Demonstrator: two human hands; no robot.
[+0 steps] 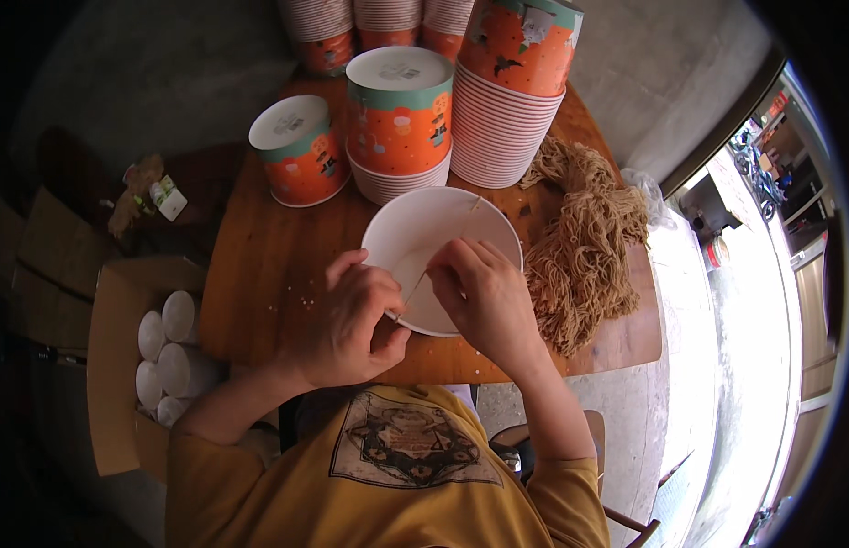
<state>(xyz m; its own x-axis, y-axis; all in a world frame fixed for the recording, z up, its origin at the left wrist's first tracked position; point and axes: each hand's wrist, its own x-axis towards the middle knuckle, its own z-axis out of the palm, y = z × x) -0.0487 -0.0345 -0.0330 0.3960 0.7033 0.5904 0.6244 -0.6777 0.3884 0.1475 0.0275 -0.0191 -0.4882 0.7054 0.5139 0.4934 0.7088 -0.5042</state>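
Observation:
A white paper bucket [411,228] stands open side up at the table's near edge, in front of me. My left hand [356,320] is at its near left rim, fingers curled and thumb close to a thin tan string [415,290]. Over the bucket's mouth, my right hand [484,288] pinches that string between thumb and fingers. The string runs from the near left rim up to my right fingertips. Another short piece of cord [475,208] shows at the far rim. What lies inside my left fingers is partly hidden.
Orange and green paper buckets [399,123] stand upside down behind, some in a tall stack [506,128]. A heap of tan cords [584,247] lies at right on the wooden table [260,274]. A cardboard box [114,365] with several white cups [182,370] is at left.

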